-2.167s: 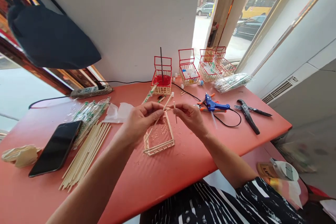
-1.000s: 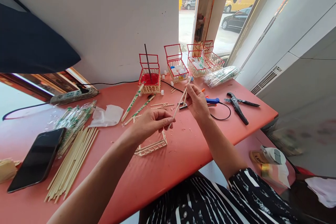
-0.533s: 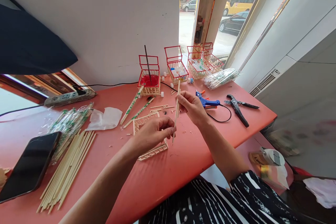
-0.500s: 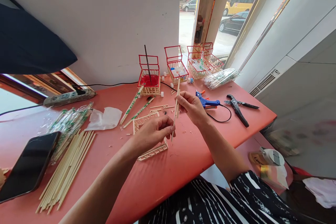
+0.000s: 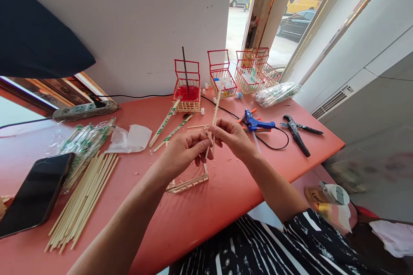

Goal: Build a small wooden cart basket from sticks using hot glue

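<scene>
Left hand [image 5: 189,148] pinches a long stick [image 5: 218,98] low, right hand [image 5: 231,136] pinches it higher with a shorter stick [image 5: 214,145] alongside, tip toward twelve o'clock, wooden frame [image 5: 190,184] (partly behind left hand) on red table [image 5: 193,223] at seven from the hands, glue gun [image 5: 258,124] at two.

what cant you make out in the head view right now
Head view, now:
Small wooden frame: its far part is hidden behind the left hand.
Wooden sticks: the gripped parts are covered by the left hand and right hand.
Phone: one corner is cut off by the left edge.
Orange-handled tool: partly hidden by the glue gun.
</scene>
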